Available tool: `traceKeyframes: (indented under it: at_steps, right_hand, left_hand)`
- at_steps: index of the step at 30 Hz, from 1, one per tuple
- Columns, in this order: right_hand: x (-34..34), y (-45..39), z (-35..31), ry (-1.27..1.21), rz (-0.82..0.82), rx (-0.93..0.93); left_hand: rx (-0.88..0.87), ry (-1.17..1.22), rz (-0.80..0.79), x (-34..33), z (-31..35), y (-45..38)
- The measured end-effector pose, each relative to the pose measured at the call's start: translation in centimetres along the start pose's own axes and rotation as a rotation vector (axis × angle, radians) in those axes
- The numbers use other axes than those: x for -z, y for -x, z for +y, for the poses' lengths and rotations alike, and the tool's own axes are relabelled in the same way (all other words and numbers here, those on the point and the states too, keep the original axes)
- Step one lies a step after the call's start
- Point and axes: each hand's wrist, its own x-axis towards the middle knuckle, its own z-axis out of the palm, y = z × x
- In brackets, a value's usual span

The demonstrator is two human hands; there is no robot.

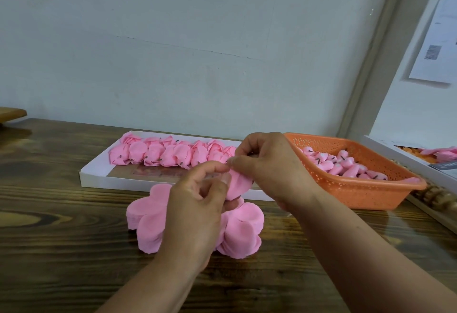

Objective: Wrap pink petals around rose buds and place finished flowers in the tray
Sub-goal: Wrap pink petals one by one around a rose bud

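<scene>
My left hand [197, 204] and my right hand [269, 167] meet above the table, and both pinch a pink flower [238, 184] whose petal is folded round a bud hidden inside. Under my hands lies a thick stack of pink flower-shaped petal sheets [148, 216]. Behind them a flat white tray [96, 174] holds two rows of finished pink flowers [170, 153]. To the right, an orange perforated basket [366, 189] contains several pink rose buds [346, 164].
The wooden table [61, 238] stretches left and forward. A second white box [420, 162] with pink and orange pieces stands at the far right, beside a wooden beaded object [437, 196]. The grey wall rises right behind the tray.
</scene>
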Motion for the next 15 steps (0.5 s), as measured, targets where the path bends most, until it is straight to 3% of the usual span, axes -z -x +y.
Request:
traceKeyframes:
  at_steps: [5, 9, 12, 15]
  right_hand:
    - [0.0, -0.1, 0.2, -0.033, -0.005, -0.027]
    - [0.6, 0.0, 0.7, -0.211, 0.075, -0.046]
    - [1.8, 0.6, 1.1, -0.301, 0.196, 0.01]
    - [2.3, 1.6, 1.2, -0.254, 0.087, 0.151]
  left_hand:
    - [0.088, 0.095, -0.018, -0.2, 0.1, -0.1]
    - [0.44, 0.559, 0.028, -0.1, 0.8, -0.6]
    - [0.575, 0.699, -0.021, 0.4, 1.3, -0.9]
    - [0.621, 0.755, -0.06, 0.4, 1.5, -1.0]
